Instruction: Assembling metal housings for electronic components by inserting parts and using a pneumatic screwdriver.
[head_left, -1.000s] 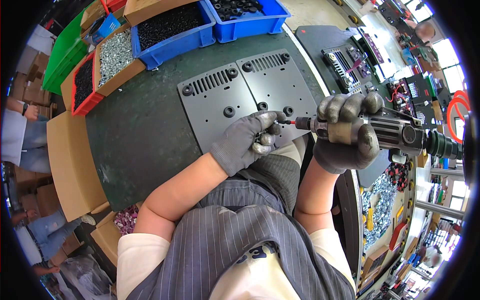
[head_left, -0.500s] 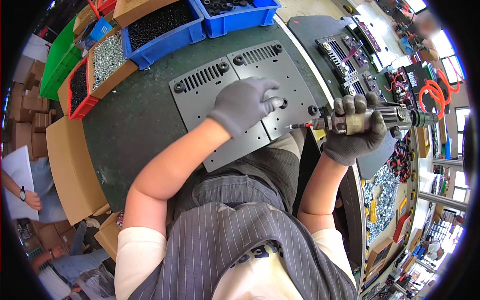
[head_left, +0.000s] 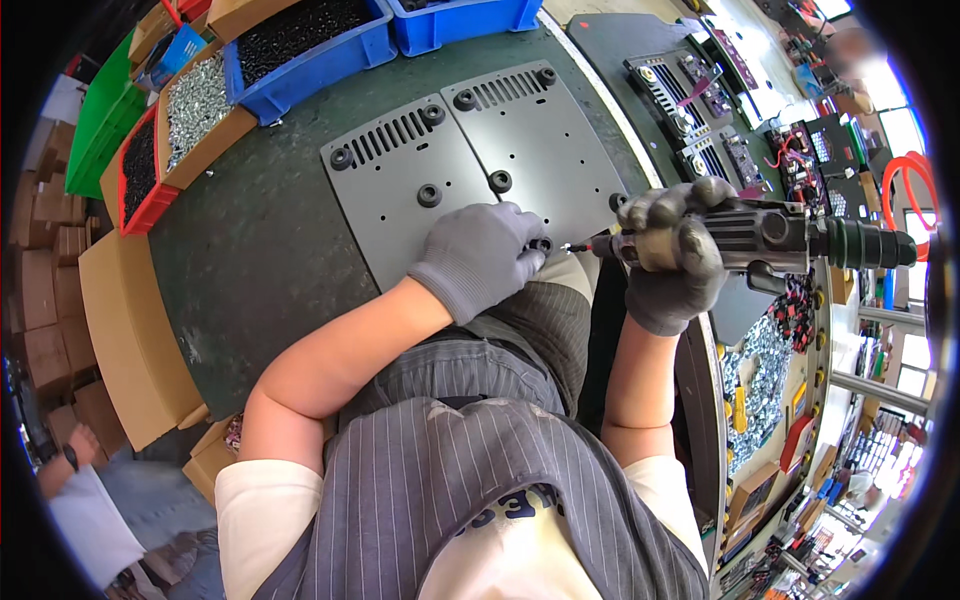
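Observation:
Two grey metal plates, a left one [head_left: 385, 240] and a right one [head_left: 560, 130], lie side by side on the dark green tabletop. Black round feet sit at their far corners. Two more, one foot [head_left: 429, 195] on the left plate and another foot [head_left: 500, 181] by the seam, stand nearer me. My gloved left hand [head_left: 478, 255] rests at the plates' near edge, thumb and fingers closed around a black foot [head_left: 541, 244]. My gloved right hand [head_left: 675, 255] grips a power screwdriver [head_left: 765, 238], held level. Its tip, with a small screw, points left, just short of that foot.
Blue bins [head_left: 310, 55] of black parts stand at the far side. A cardboard box [head_left: 197, 105] of silver screws and a red bin [head_left: 142, 175] are at the left. Right of the table, a line carries part-built units [head_left: 665, 95]. Another person [head_left: 85, 500] is at lower left.
My left hand has come nearer to me, from the right plate's middle to the near edge, uncovering two feet. The screwdriver has moved left, its tip now close to my left fingers.

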